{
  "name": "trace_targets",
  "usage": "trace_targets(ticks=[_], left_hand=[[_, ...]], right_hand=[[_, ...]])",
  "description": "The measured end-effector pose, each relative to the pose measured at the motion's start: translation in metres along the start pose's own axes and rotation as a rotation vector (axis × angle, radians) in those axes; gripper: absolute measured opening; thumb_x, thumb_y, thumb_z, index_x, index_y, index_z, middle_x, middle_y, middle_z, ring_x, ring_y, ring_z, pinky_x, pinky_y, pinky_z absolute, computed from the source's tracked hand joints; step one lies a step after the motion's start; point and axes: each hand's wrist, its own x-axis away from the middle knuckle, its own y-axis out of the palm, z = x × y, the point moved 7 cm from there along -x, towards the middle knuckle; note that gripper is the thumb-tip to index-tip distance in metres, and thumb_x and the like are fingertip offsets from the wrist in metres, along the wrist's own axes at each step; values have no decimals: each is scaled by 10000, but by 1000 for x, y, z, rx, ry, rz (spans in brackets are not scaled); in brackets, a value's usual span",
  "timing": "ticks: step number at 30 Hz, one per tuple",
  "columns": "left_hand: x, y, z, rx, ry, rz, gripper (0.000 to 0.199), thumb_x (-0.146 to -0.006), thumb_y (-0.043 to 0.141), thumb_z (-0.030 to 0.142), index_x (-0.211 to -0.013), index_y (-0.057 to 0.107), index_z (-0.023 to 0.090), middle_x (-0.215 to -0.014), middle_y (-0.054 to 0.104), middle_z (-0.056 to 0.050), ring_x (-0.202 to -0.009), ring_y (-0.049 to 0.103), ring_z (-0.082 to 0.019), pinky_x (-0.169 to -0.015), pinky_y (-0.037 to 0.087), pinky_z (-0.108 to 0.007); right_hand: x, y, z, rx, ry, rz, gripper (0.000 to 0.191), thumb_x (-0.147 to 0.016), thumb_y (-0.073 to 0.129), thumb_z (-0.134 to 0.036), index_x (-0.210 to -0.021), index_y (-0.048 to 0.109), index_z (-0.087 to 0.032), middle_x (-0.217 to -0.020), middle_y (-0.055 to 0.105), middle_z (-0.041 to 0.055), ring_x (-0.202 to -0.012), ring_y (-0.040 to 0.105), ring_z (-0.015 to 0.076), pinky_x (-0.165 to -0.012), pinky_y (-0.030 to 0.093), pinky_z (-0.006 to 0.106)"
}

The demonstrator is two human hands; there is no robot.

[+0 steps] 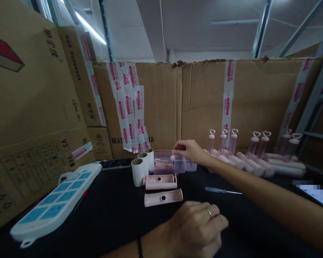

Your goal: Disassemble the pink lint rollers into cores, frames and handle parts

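My right hand (191, 150) reaches over a translucent purple tray (191, 166) at the back. Its fingertips close on a small heart-topped pink piece (173, 156) there; the lower end is hard to see. In front, my left hand (193, 229), with a ring, is curled closed, and whatever may be inside it is hidden. Between my left hand and the tray lie two pink half-shells, a nearer shell (164, 197) and a farther shell (160, 182), each with a dark hole. More heart-topped pieces (161, 163) lie in the tray's left part.
Three white tubes (137, 173) stand left of the tray. Several pink assemblies (251, 163) with upright heart-topped tubes line the right back. A screwdriver (218, 190) lies by my right forearm. A power strip (56, 200) is at left; cardboard (161, 100) walls the back.
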Motion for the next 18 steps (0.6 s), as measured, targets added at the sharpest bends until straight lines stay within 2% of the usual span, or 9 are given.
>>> trace_targets(ticks=[2,4,9,14,18], left_hand=[[0,-2,-3,28,-37,5,155,-831,522,122,-953,612,156,-785,629,-26,-639,570,-157,-547,439,-298],[0,-3,-5,49,-54,12,157,-832,514,123,-954,606,158,-792,635,-29,-641,576,-156,-549,449,-293],[0,-2,-8,77,-70,21,167,-824,522,130,-965,602,168,-811,656,-31,-653,594,-158,-558,453,-287],[-1,1,-9,88,-86,5,164,-845,518,138,-983,602,172,-832,666,-32,-663,599,-159,-563,450,-281],[-1,1,-10,97,-98,-1,167,-842,522,140,-986,602,173,-843,670,-32,-680,607,-159,-576,448,-277]], right_hand=[[-22,20,1,41,-9,-87,79,-900,727,-220,-902,722,-142,-819,731,28,-770,680,152,-732,537,281],[-36,38,4,90,-7,-169,152,-945,696,-284,-981,700,-137,-924,722,37,-825,690,167,-775,574,335],[-49,70,15,174,3,-321,292,-989,640,-345,-1213,643,-159,-1204,671,87,-1009,683,223,-864,591,423],[-51,88,20,213,-4,-384,317,-985,645,-342,-1246,631,-162,-1243,658,95,-1037,677,233,-876,588,435],[-51,92,19,231,-12,-385,320,-986,643,-341,-1251,628,-162,-1246,656,97,-1044,676,235,-882,587,440]])
